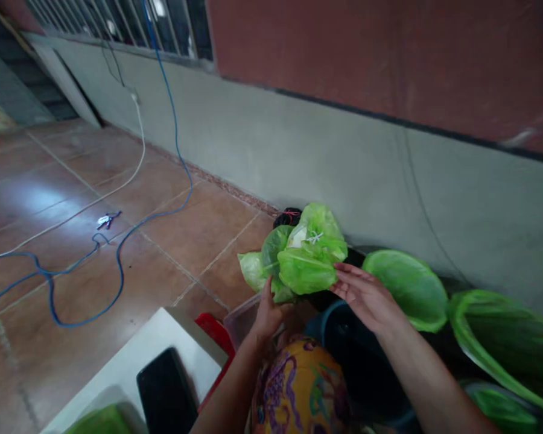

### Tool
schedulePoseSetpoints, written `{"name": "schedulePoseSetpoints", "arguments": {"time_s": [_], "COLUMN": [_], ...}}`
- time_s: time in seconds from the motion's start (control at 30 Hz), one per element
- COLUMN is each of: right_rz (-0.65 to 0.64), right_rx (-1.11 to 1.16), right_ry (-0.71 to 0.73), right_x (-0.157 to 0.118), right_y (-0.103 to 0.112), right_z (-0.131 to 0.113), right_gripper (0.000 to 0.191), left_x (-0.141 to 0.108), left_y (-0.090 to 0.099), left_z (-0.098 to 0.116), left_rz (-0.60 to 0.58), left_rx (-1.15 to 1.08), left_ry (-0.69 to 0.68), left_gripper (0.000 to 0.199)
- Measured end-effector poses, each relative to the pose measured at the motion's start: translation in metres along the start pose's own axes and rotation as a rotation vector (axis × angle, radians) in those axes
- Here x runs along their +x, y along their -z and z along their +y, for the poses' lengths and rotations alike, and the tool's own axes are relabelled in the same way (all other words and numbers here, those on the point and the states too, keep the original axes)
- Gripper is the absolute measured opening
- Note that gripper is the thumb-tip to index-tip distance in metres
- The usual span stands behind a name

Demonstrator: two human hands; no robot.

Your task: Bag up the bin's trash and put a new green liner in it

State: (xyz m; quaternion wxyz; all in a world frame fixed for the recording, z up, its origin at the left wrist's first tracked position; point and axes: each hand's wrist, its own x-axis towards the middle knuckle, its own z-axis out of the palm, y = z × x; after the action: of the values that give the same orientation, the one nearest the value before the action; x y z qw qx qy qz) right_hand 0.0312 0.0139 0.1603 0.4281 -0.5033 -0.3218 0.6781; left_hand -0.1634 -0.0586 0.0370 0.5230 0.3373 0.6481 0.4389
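In front of me is a thin, translucent green plastic bag (308,271), partly puffed out. My left hand (268,313) grips its lower left side, thumb up, with the other fingers mostly hidden. At the right edge, the fingertips of my right hand (362,295) pinch the bag, the remaining fingers stretched out. Just behind it, against the wall, sits a pale green bag (319,220) with a white tie on it. A dark bundle with a red string (288,217) lies beside that.
Green-lined round containers (407,289) stand along the wall at right. A blue bucket (332,316) is below my right hand, near a clear plastic box (239,322). On a white surface at lower left rests a black phone (167,392). Blue cable (120,265) and keys (106,220) lie on the tiles.
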Motion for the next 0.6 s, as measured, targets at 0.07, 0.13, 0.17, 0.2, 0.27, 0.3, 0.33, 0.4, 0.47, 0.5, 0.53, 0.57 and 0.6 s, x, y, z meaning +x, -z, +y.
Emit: {"name": "schedulePoseSetpoints", "arguments": {"time_s": [0.07,0.13,0.17,0.2,0.27,0.3,0.33,0.4,0.47,0.5,0.53,0.57,0.6], "right_rz": [-0.001,0.003,0.003,0.002,-0.001,0.004,0.015,0.060,0.139,0.193,0.254,0.320,0.384], "right_rx": [0.113,0.203,0.240,0.271,0.309,0.313,0.308,0.288,0.265,0.259,0.256,0.256,0.258], "right_ry": [0.003,0.022,0.029,0.035,0.058,0.079,0.107,0.180,0.259,0.295,0.323,0.342,0.353], "right_x": [-0.020,-0.041,-0.052,-0.063,-0.083,-0.092,-0.102,-0.120,-0.137,-0.146,-0.154,-0.161,-0.168], "right_y": [0.005,0.012,0.017,0.021,0.033,0.040,0.047,0.065,0.085,0.095,0.106,0.117,0.129], "right_z": [-0.021,-0.037,-0.043,-0.047,-0.053,-0.054,-0.055,-0.055,-0.057,-0.057,-0.058,-0.058,-0.058], "right_gripper": [0.026,0.022,0.021,0.021,0.020,0.019,0.019,0.020,0.023,0.025,0.027,0.029,0.031], "left_x": [-0.002,-0.012,-0.019,-0.029,-0.048,-0.058,-0.067,-0.081,-0.093,-0.098,-0.103,-0.107,-0.112], "left_y": [-0.003,-0.007,-0.011,-0.015,-0.025,-0.031,-0.036,-0.045,-0.050,-0.051,-0.051,-0.052,-0.052], "left_z": [0.046,0.088,0.106,0.121,0.142,0.150,0.156,0.166,0.173,0.177,0.179,0.181,0.182], "left_rz": [-0.135,-0.259,-0.311,-0.354,-0.396,-0.388,-0.372,-0.341,-0.327,-0.317,-0.298,-0.275,-0.258], "left_rx": [-0.200,-0.335,-0.373,-0.392,-0.382,-0.362,-0.343,-0.325,-0.329,-0.325,-0.315,-0.297,-0.275], "left_ry": [-0.118,-0.164,-0.176,-0.186,-0.190,-0.186,-0.179,-0.173,-0.179,-0.177,-0.173,-0.167,-0.162], "left_gripper": [0.109,0.104,0.098,0.090,0.068,0.056,0.048,0.041,0.041,0.042,0.043,0.044,0.044]}}
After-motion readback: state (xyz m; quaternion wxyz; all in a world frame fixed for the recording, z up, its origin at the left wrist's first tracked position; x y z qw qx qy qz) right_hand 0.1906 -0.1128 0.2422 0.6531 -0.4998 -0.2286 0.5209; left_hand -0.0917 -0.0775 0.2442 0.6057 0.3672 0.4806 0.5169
